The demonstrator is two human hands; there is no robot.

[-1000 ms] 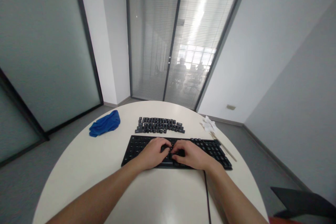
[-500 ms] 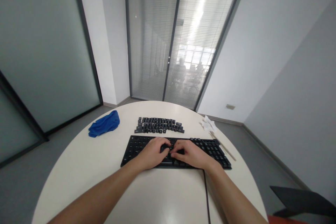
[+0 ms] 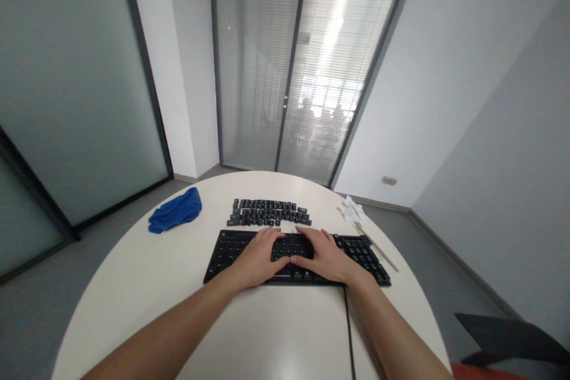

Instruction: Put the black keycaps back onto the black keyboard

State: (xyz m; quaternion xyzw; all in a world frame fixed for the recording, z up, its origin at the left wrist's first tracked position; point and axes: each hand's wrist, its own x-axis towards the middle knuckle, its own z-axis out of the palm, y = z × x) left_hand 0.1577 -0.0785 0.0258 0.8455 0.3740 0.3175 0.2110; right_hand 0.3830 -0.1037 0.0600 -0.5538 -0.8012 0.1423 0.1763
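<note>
A black keyboard (image 3: 222, 252) lies across the round white table (image 3: 133, 285), its cable (image 3: 348, 332) running toward me. My left hand (image 3: 258, 258) rests on the keyboard's middle, fingers curled down onto the key area. My right hand (image 3: 325, 255) lies beside it, fingers stretched forward and flat over the upper rows. Just behind the keyboard sits a block of loose black keycaps (image 3: 267, 212) laid out in rows. Neither hand reaches the keycaps.
A crumpled blue cloth (image 3: 174, 212) lies at the table's far left. At the far right are a white tissue (image 3: 353, 210) and thin wooden sticks (image 3: 376, 246). A dark chair (image 3: 512, 338) stands at lower right. Glass doors with blinds are behind the table.
My right hand has opened out and slid forward over the upper key rows; before, its fingers were curled against the left hand's. The left hand stays nearly in place.
</note>
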